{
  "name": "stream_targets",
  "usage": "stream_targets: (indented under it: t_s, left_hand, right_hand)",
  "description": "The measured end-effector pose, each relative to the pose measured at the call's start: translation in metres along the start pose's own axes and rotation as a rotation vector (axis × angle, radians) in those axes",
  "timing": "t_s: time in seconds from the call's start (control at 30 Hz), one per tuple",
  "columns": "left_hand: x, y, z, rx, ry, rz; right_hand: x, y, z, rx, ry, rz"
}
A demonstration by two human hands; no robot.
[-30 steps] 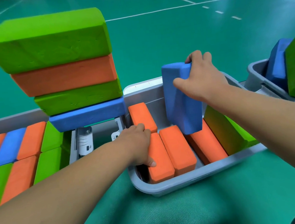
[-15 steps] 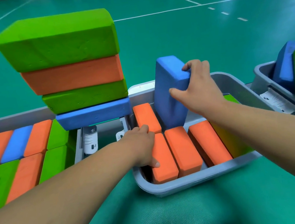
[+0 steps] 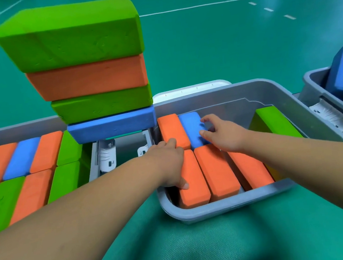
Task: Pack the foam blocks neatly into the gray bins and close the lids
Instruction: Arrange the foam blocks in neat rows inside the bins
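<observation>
Far left, the left bin [image 3: 15,128] is packed: 5 blocks in its back row (blue, orange, blue, orange, green), at least 4 in front. On its right end sits a stack [image 3: 94,74] of 4 – green, orange, green, w/ blue at the bottom. The middle bin [image 3: 229,207] has 2 blocks at the back, 3 orange in front and 1 green block [image 3: 273,121] leaning by the right wall. The left hand [image 3: 170,164] lies on the near-left orange block [image 3: 194,181], thumb pressed on top – can't tell if the fingers grip it. The right hand [image 3: 225,134] has its fingers spread, tips touching the blue block [image 3: 190,125], which lies flat in the back row. The right bin [image 3: 311,76] has 1 blue and 1 green block poking out.
</observation>
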State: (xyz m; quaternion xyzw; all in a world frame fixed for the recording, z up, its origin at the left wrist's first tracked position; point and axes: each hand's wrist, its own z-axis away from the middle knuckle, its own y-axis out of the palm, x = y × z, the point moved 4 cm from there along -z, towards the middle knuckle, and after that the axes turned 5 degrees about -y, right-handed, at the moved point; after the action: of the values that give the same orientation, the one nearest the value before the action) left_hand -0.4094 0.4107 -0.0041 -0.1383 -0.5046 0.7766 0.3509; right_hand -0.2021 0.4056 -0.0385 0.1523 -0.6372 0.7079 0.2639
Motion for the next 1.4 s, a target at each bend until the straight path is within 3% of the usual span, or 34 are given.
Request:
stream_targets:
  t_s: [0.23, 0.57, 0.73, 0.83, 0.97, 1.1, 1.2, 1.4]
  left_hand:
    - [0.0, -0.001, -0.004, -0.082, 0.045, 0.017]
    - [-0.003, -0.009, -0.013, -0.001, 0.077, -0.036]
    - [-0.014, -0.011, -0.014, 0.053, 0.019, -0.11]
    - [-0.019, -0.016, -0.013, 0.045, 0.004, -0.123]
    - [-0.022, -0.015, -0.011, 0.034, 0.015, -0.062]
    - [-0.028, -0.015, -0.019, -0.042, 0.033, 0.033]
    - [-0.041, -0.022, -0.023, -0.076, 0.1, 0.117]
    - [-0.054, -0.01, -0.02, -0.053, 0.2, 0.113]
  right_hand:
    - [-0.006, 0.009, 0.001, 0.09, -0.065, 0.13]
    - [-0.02, 0.006, 0.014, 0.207, -0.039, 0.055]
    - [-0.012, 0.012, 0.009, 0.218, -0.033, 0.09]
    - [-0.014, 0.004, 0.01, 0.129, -0.055, 0.053]
    - [-0.041, -0.023, 0.006, -0.137, 0.042, 0.136]
    - [-0.079, -0.068, 0.015, -0.315, 0.291, 0.478]
    - [-0.105, -0.087, 0.026, -0.307, 0.407, 0.61]
    - [-0.135, -0.08, 0.029, -0.095, 0.463, 0.478]
